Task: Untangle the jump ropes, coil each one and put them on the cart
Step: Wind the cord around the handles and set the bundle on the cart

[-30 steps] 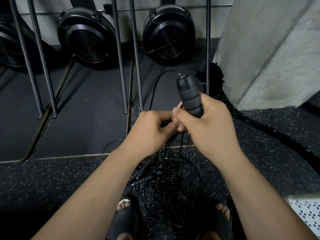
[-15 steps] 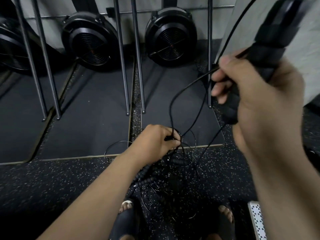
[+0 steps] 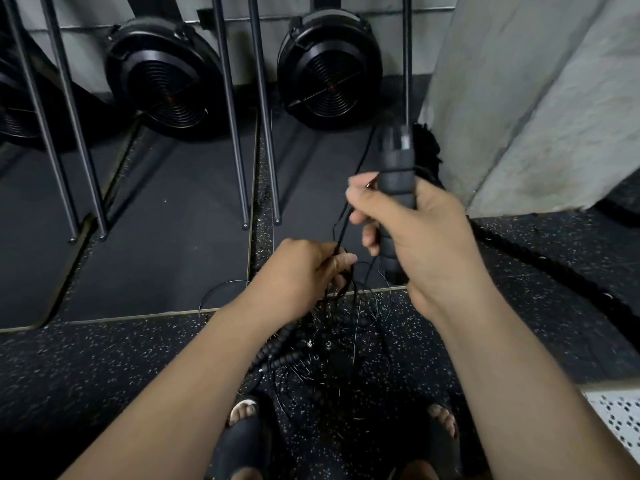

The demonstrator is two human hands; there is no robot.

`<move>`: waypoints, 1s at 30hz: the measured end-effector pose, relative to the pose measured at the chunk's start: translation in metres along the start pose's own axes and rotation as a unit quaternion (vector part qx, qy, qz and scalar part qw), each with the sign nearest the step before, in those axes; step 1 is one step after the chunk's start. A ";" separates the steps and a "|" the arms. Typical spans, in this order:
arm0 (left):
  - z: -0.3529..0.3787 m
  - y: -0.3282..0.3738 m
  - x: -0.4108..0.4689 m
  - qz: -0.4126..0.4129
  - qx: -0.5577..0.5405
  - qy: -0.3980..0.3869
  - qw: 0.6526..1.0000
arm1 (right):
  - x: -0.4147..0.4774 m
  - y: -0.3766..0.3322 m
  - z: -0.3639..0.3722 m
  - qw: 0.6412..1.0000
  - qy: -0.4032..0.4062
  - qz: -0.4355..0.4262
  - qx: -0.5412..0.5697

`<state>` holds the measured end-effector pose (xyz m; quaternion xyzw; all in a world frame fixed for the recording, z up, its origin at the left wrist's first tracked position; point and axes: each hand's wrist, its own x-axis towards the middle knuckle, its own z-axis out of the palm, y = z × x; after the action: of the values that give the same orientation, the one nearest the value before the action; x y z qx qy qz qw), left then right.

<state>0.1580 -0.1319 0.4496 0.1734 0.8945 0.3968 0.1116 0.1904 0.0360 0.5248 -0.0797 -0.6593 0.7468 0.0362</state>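
A tangle of thin black jump ropes (image 3: 332,344) hangs and lies on the speckled floor between my feet, with several ribbed black handles (image 3: 277,355) in it. My right hand (image 3: 415,233) grips one black foam jump-rope handle (image 3: 396,188) upright, its cap end pointing up. A thin cord (image 3: 346,223) runs from beside that hand down to my left hand (image 3: 304,271), which pinches a bunch of cords at the top of the tangle. The hands are close together, left lower than right.
Two round black fan housings (image 3: 166,77) stand by the back wall behind slanted metal rails (image 3: 235,133). A concrete pillar (image 3: 540,98) rises at right, with a thick black battle rope (image 3: 554,271) on the floor. A white perforated cart corner (image 3: 616,420) shows at lower right.
My right hand, raised high to the upper right with the handle half a second ago, has come back down near my left hand. The left hand keeps its pinch on the cords.
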 end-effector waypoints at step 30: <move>-0.003 -0.002 0.001 0.000 0.010 0.015 1.000 | 0.004 -0.013 -0.009 0.994 0.076 -0.057 0.050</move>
<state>0.1557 -0.1348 0.4501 0.1681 0.9000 0.3906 0.0962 0.1877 0.0475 0.5361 -0.0961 -0.6198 0.7675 0.1325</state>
